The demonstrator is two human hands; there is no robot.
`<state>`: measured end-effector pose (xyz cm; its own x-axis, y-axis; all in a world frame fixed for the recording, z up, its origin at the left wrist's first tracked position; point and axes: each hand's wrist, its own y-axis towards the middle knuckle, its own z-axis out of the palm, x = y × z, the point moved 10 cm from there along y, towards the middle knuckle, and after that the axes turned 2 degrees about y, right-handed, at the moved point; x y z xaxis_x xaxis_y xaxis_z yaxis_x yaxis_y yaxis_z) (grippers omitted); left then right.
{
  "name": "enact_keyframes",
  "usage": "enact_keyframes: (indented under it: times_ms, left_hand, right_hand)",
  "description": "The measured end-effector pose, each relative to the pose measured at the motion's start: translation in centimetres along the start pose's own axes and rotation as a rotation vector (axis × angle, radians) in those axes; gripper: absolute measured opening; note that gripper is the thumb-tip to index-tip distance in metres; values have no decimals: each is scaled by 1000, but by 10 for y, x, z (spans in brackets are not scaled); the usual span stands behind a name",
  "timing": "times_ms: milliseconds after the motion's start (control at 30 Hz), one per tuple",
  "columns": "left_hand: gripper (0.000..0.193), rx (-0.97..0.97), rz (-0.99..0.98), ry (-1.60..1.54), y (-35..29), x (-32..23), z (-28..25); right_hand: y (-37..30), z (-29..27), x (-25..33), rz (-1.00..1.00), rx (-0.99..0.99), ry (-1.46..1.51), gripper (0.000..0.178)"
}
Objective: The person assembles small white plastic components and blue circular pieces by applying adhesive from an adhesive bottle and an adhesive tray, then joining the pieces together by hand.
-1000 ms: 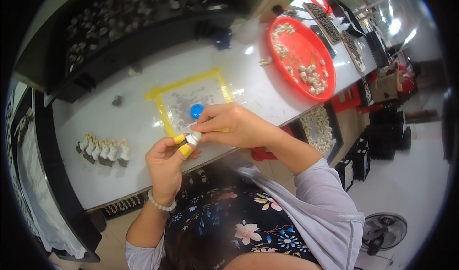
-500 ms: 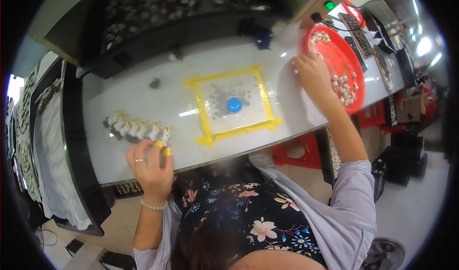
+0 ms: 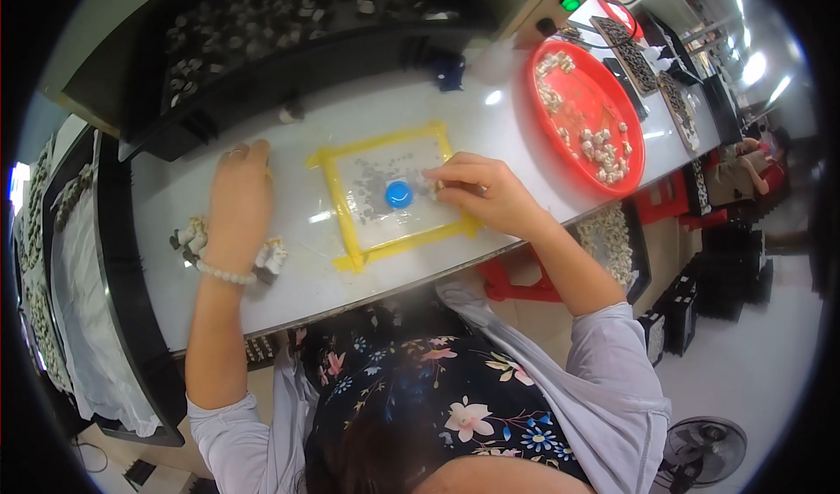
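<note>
My left hand reaches forward over the left part of the table. Its fingers are curled together and their tips are turned away, so what they hold is hidden. Under and beside that wrist stands a row of small white figurines with yellowish tops, partly covered by the hand. My right hand pinches a small pale piece at the right side of a yellow tape square. Within the square, a round blue cap sits beside grey smudges, just left of my right fingertips.
A round red tray with small whitish pieces stands at the right. Along the back runs a dark shelf full of small pieces. A dark blue object and a small lump lie below it. A black-framed rack stands left.
My right hand has moved left from the red tray to the tape square. The left hand has left the near end of the figurine row and reached forward, where a small grey lump lay.
</note>
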<state>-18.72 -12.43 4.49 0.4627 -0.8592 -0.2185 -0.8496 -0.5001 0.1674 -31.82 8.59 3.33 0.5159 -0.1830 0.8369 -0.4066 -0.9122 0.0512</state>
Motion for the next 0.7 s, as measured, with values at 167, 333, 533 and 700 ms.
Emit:
enact_keyframes:
  times_ms: [167, 333, 533, 700]
  left_hand:
    - [25, -32, -51, -580, -18, -21, -25]
    - [27, 221, -305, -1704, -65, -43, 33]
    - [30, 403, -579, -2084, -96, -81, 63]
    - [33, 305, -489, -1964, -99, -80, 68]
  right_hand:
    - [-7, -18, -10, 46, -10, -81, 20]
    - [-5, -16, -10, 51, 19, -82, 19]
    - [-3, -18, -4, 10, 26, -163, 19]
    - [-1, -18, 7, -112, -20, -342, 20]
